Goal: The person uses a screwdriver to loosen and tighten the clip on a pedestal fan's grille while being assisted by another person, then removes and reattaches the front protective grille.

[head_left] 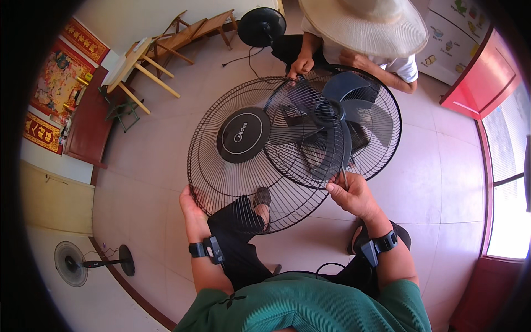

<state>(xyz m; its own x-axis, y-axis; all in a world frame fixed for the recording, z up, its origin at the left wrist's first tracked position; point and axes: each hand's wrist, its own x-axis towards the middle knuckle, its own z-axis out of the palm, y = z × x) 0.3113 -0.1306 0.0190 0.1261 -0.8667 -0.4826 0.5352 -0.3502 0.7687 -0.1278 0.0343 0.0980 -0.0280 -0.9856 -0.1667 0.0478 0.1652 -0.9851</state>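
My left hand (192,205) holds the lower left rim of a loose black wire front grille (218,182) with a round centre badge (243,134). My right hand (354,196) grips at the grille's right side, beside the rear cage (387,149), where its thumb and fingers are bent round the wire. Inside that cage are dark fan blades (345,83) on a hub, partly behind the front grille. A co-worker in a wide straw hat (368,19) leans over from the far side, one hand (301,65) at the cage's top edge, the other arm behind it.
A black round fan base (261,26) with a cord lies at the back. Wooden tables (138,55), a folding stool (119,110) and a red cabinet (86,124) line the left. A smaller fan (71,263) stands at lower left; a red door (470,83) is at right.
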